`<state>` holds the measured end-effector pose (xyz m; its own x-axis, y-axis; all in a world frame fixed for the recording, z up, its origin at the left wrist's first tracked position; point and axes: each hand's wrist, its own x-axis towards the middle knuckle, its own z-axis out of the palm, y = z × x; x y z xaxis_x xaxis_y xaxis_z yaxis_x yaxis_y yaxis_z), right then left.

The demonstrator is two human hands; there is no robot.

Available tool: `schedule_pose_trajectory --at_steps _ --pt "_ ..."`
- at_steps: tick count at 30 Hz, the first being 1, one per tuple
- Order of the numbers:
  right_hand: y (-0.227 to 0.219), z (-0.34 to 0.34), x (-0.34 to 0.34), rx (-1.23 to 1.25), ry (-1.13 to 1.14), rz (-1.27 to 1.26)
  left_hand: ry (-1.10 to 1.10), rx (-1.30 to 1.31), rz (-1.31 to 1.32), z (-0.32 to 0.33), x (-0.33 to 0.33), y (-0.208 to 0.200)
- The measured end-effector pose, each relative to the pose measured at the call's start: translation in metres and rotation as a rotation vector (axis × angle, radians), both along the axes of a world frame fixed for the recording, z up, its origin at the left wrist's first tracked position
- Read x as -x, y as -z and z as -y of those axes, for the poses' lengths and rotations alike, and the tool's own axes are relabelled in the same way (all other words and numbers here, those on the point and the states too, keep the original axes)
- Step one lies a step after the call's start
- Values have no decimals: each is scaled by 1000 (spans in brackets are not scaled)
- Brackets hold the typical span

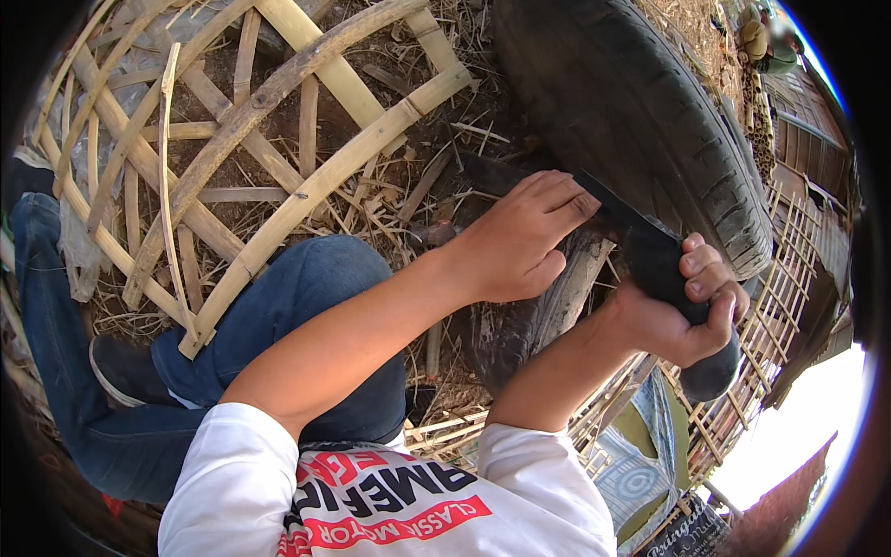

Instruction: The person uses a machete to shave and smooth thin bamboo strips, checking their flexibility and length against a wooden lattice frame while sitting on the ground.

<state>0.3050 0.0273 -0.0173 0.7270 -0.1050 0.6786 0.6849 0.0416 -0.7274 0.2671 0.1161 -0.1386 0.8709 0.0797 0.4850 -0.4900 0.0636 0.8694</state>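
My right hand (682, 311) is wrapped around the thick black handle (713, 371) of a large knife. The knife's dark blade (624, 212) points up and left, alongside the tire. Near the blade, my left hand (524, 237) is closed with its fingers bent and pressed together. A dark flat piece (487, 174) shows beyond its knuckles; whether it is part of the blade or a separate strip, I cannot tell. The big black tire (640, 102) lies just beyond both hands. Below them is a weathered log (571, 283), partly covered by my right forearm.
An open-woven bamboo frame (264, 121) rests at the left, reaching over my jeans-clad leg (306, 288). Straw and wood shavings (380, 176) litter the soil. At the right are a bamboo lattice (775, 306) and a cloth (636, 473). Another person (775, 46) is far back.
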Motion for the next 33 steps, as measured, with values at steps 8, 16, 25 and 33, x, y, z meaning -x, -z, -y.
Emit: schedule_pose_trajectory --at_steps 8,16,25,33 --pt "-4 0 -1 -10 91 -108 121 -43 -64 -1 -3 -1" --pt "-67 10 43 52 163 -5 -176 352 -76 -46 -1 16" --pt "8 -27 2 135 -34 -53 -258 332 -90 -53 -4 17" --pt "12 -14 19 -48 -55 6 102 172 -51 -8 18 7"
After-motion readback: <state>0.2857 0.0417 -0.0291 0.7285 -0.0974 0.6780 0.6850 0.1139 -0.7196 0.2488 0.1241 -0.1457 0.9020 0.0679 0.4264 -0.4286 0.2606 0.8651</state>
